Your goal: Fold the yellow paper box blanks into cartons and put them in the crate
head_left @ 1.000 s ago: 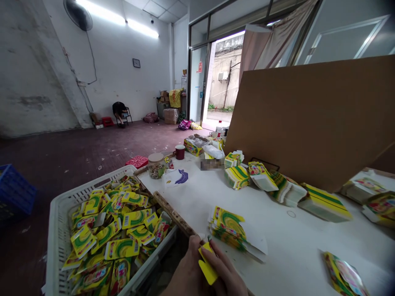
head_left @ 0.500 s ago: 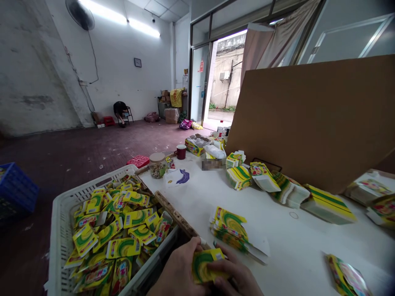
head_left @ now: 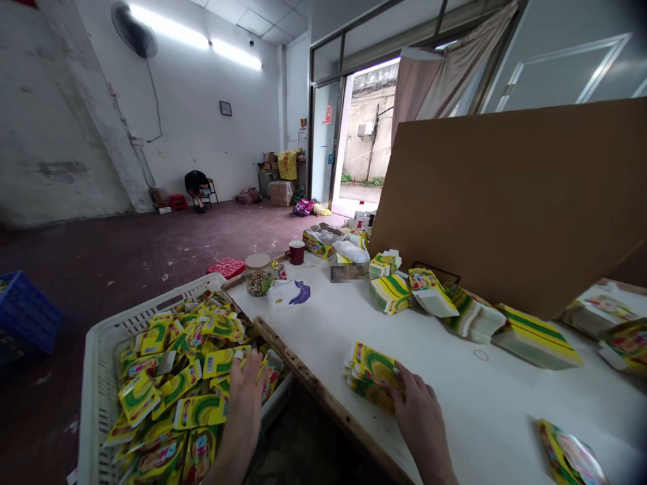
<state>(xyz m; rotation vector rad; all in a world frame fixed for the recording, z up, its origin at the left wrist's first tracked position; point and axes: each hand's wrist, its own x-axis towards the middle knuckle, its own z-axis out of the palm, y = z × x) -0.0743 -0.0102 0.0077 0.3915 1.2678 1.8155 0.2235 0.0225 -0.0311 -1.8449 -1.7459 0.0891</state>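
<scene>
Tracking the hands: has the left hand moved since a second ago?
Yes. The left hand has swung left, away from the table, and now reaches over the packets in the white crate.

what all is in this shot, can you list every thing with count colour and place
table: one, white, right half of view
crate: one, white, left of the table
packets: many, yellow and green, heaped in the crate
cardboard sheet: one, brown, upright at the table's back
near stack: one, yellow-green flat cartons, table's near edge
far stacks: several, yellow-green, along the cardboard sheet
mug: one, red, table's far end
jar: one, clear with pale lid, near the mug
blue crate: one, blue, floor at far left
left hand: one, bare, flat on the packets
right hand: one, bare, fingertips on the near stack
</scene>
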